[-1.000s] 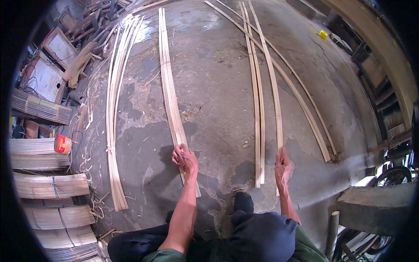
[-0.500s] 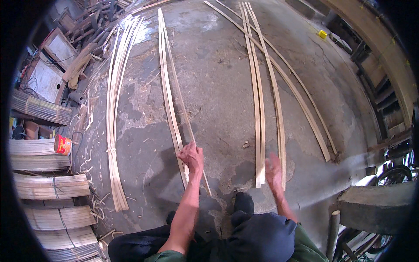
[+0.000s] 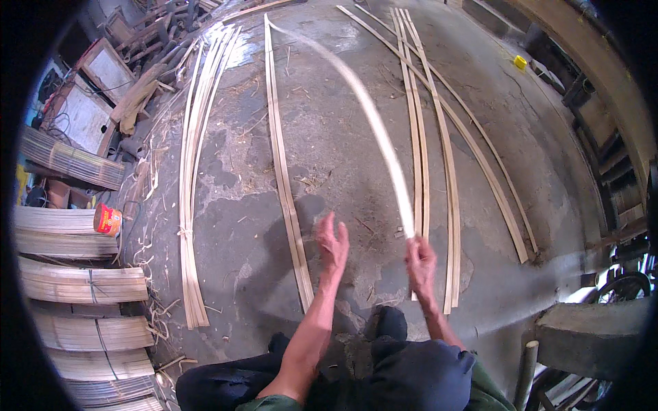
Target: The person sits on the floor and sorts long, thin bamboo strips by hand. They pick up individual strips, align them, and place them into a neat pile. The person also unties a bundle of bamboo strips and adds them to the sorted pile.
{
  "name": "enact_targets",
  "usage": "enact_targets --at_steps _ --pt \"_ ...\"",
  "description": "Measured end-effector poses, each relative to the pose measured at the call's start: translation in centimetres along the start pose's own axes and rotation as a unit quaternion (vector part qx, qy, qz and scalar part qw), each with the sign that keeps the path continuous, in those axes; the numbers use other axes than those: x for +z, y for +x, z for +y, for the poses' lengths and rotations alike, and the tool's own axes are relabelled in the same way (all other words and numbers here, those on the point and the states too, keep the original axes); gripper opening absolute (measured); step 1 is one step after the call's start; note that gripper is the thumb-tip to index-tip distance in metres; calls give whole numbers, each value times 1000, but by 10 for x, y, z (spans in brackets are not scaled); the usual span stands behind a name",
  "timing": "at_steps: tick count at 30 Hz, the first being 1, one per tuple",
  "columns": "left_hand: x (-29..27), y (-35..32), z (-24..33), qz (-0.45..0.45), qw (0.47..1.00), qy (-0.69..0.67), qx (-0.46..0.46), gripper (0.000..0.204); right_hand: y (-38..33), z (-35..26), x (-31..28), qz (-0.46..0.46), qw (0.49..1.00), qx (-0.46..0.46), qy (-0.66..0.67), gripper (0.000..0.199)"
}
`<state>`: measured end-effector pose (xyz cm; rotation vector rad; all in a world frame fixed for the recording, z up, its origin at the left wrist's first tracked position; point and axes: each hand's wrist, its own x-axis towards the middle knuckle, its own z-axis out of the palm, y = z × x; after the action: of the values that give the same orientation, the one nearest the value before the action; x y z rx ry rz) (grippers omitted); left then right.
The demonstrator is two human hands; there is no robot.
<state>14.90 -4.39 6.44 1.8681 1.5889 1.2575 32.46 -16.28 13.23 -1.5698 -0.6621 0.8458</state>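
My right hand (image 3: 420, 262) is closed around the near end of a long, thin, pale bamboo strip (image 3: 377, 127). The strip bows in an arc away from me and is smeared by motion; its far end reaches the tip of a pair of strips (image 3: 279, 157) on the floor. My left hand (image 3: 332, 241) is held open over the concrete, fingers apart, just right of that pair. Beside and partly under my right hand lie more strips (image 3: 449, 198), some side by side, others crossing at the far end.
At left lies a bundle of strips (image 3: 188, 205) tied near its close end. Tied stacks of slats (image 3: 89, 284) line the left edge, with a red tin (image 3: 108, 220) on top. A yellow roll (image 3: 519, 63) sits far right. A concrete block (image 3: 589, 335) stands at near right.
My left hand has let go of the strip and opened. My right hand now grips a strip that has swung rightward off the left pair, bending as it moves. The view has shifted slightly.
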Motion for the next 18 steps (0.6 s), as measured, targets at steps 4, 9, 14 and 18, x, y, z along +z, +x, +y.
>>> enact_targets --at_steps 4,9,14,18 --pt "-11 13 -36 21 997 70 -39 34 31 -15 -64 82 989 -59 -109 46" --pt "-26 11 -66 26 981 185 -60 37 62 -23 -126 108 966 -73 -222 46" --pt "-32 8 -79 3 945 296 -141 52 127 33 -225 144 946 -199 -210 47" --pt "-48 0 -93 22 918 365 -153 61 145 -15 -263 150 903 -99 -391 45"
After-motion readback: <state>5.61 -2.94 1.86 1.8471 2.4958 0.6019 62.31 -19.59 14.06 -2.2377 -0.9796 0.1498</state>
